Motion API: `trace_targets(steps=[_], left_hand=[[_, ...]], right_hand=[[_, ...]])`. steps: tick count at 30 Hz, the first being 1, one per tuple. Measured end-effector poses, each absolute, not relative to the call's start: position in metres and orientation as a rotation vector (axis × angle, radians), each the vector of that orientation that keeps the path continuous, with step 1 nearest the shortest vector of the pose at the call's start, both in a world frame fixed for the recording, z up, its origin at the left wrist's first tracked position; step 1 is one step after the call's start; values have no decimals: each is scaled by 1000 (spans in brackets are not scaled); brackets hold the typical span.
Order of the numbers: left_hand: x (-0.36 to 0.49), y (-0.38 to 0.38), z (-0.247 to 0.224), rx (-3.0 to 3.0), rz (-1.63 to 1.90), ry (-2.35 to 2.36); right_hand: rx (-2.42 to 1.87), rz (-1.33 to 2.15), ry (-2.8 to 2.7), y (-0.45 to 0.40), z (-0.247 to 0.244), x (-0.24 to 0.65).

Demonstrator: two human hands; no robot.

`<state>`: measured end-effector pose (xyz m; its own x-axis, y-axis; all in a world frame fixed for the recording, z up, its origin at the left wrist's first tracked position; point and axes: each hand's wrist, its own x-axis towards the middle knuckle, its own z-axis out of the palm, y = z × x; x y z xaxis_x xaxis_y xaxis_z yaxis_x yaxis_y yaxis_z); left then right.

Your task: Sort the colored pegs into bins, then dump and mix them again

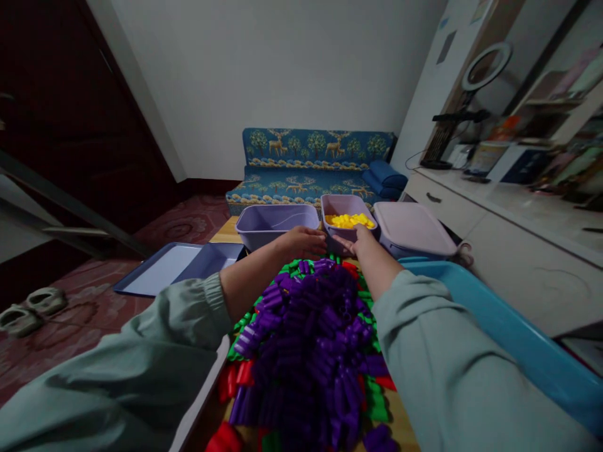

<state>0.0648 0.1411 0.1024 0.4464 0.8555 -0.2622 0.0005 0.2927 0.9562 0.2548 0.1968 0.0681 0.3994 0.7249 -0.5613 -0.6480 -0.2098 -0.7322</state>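
A large heap of purple pieces covers the middle of the wooden table, with green pieces and red pieces around its edges. Over the far end of the heap, my left hand has its fingers stretched out, holding nothing. My right hand is spread in front of the lilac bin that holds yellow pieces; nothing shows in it. An open lilac bin stands just behind my left hand.
A lidded lilac bin stands at the back right, a blue tub along the right side. Blue trays lie to the left. A patterned sofa is behind the table.
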Motion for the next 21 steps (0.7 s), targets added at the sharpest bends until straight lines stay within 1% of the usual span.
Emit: trace_targets(steps=[6, 14, 17, 21], left_hand=[[73, 141, 95, 1046, 712, 969], [71, 136, 96, 1042, 716, 976], [70, 130, 101, 1027, 797, 981], [58, 124, 111, 995, 1035, 975]], right_hand=[[-1295, 1294, -16, 194, 77, 254], [-1175, 1361, -125, 187, 94, 245], [-1128, 1327, -189, 186, 112, 239], [-1054, 1273, -270, 170, 141, 229]])
